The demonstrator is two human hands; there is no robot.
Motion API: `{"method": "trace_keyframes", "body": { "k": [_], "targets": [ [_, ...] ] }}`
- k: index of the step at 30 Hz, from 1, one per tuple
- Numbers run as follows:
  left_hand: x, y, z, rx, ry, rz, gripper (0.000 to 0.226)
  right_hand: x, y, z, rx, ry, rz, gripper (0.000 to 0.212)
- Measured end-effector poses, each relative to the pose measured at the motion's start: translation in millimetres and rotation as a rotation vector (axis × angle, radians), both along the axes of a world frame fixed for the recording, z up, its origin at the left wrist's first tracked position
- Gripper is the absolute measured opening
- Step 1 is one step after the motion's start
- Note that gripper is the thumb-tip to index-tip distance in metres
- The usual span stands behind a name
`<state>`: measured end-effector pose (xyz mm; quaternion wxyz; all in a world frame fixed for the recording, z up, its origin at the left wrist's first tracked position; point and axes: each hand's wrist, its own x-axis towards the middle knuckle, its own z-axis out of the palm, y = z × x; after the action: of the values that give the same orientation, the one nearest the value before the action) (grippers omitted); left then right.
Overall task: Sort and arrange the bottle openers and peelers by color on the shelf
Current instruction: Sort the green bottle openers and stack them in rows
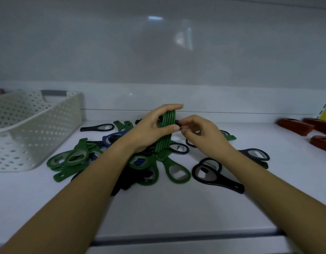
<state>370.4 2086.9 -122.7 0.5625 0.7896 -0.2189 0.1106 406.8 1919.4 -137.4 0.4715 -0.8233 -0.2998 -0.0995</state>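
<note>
View from the head camera, read from left to right; clock directions are taken from the mixed pile at the middle of the white shelf (177, 213).

At 9 o'clock, a white perforated basket (35, 125) stands on the shelf, its near corner just beside the pile.

At 8 o'clock, several loose green openers (74, 158) lie flat and overlapping. At 10 o'clock a single black opener (98, 127) lies flat near the back wall, and just to its right a blue opener (112, 137) is partly covered by the left forearm.

Above the centre of the pile, the left hand (149, 131) grips a stack of green openers (166, 132). The stack is held on edge and nearly upright, with the thumb across its near face and the fingers curled over the top. Its lower end reaches down among the flat openers.

At 1 o'clock, the right hand (202, 136) pinches a black piece (178, 123) between thumb and fingertips, touching the right face of the stack. Only its end shows, so it cannot be told which tool it is.

At 6 o'clock, a green opener (177, 173) lies flat with its ring end toward the camera. At 4 o'clock, two black openers (213, 175) lie on the shelf, with a further black one (255, 154) at 3 o'clock under the right forearm.

Far out at 2 o'clock, well apart from the pile, red openers (294, 126) lie in neat groups at the shelf's right end.
</note>
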Motion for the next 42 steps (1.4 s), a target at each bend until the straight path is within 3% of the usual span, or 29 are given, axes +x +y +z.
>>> {"method": "trace_keyframes", "body": {
  "k": [3, 8, 11, 18, 31, 36, 38, 42],
  "targets": [
    [1.9, 1.6, -0.2, 0.049, -0.041, 0.058, 0.051, 1.2, 0.0, 0.0, 0.044, 0.083, -0.002, 0.012],
    [-0.4, -2.7, 4.0, -0.202, -0.086, 0.098, 0.037, -7.9, 3.6, 5.5, 0.246, 0.388, 0.196, 0.013],
    [-2.7, -10.1, 7.0, -0.244, -0.139, 0.085, 0.035, -14.8, 7.6, 6.2, 0.406, 0.518, 0.341, 0.016],
    [-3.9, -15.5, 5.5, -0.311, -0.203, 0.117, 0.036, -21.8, 14.1, 7.3, 0.493, 0.541, 0.332, 0.026],
    [0.1, -27.9, 25.1, -0.329, -0.195, 0.088, 0.028, -26.9, 4.2, 29.7, 0.421, 0.486, 0.248, 0.039],
    [24.0, -62.8, 33.9, -0.136, -0.030, -0.033, 0.026, -15.4, -61.5, 40.1, 0.259, 0.363, -0.003, 0.042],
    [38.6, -89.8, 34.5, -0.039, 0.041, -0.036, 0.036, -5.3, -99.1, 40.4, 0.193, 0.313, -0.152, 0.044],
    [71.1, -152.0, 22.0, 0.305, 0.092, 0.031, 0.049, 20.2, -170.5, 33.5, 0.041, 0.307, -0.467, 0.031]
  ]
}}
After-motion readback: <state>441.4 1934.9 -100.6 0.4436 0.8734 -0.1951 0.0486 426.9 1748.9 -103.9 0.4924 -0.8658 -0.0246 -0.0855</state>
